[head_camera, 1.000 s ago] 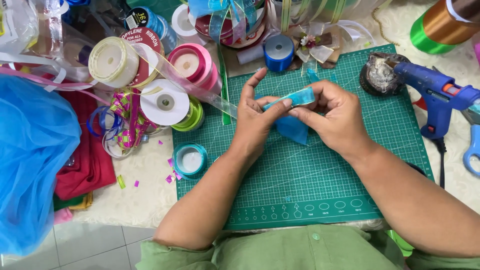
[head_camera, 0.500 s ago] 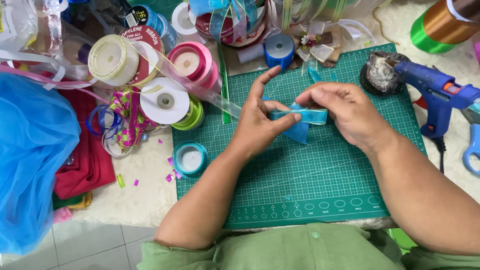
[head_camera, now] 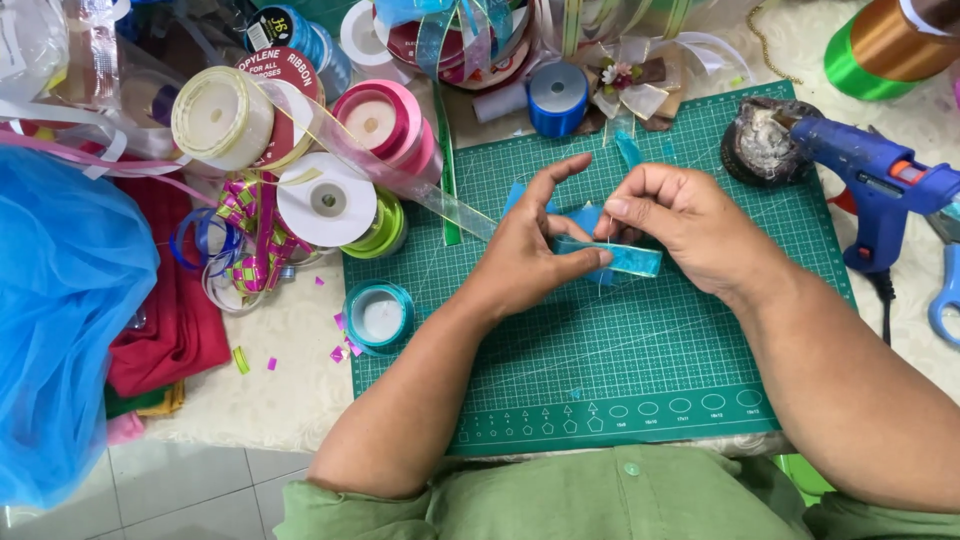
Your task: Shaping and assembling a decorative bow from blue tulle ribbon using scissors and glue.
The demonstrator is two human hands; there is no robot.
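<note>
Teal ribbon piece [head_camera: 618, 257] sits over the middle of the green cutting mat [head_camera: 640, 390] — left hand [head_camera: 528, 250] pinches its left end flat, fingers splayed; right hand [head_camera: 690, 228], half-curled, grips the top edge, keeping the fold taut. Blue glue gun [head_camera: 880, 180] lies off the mat's right edge — within reach.
</note>
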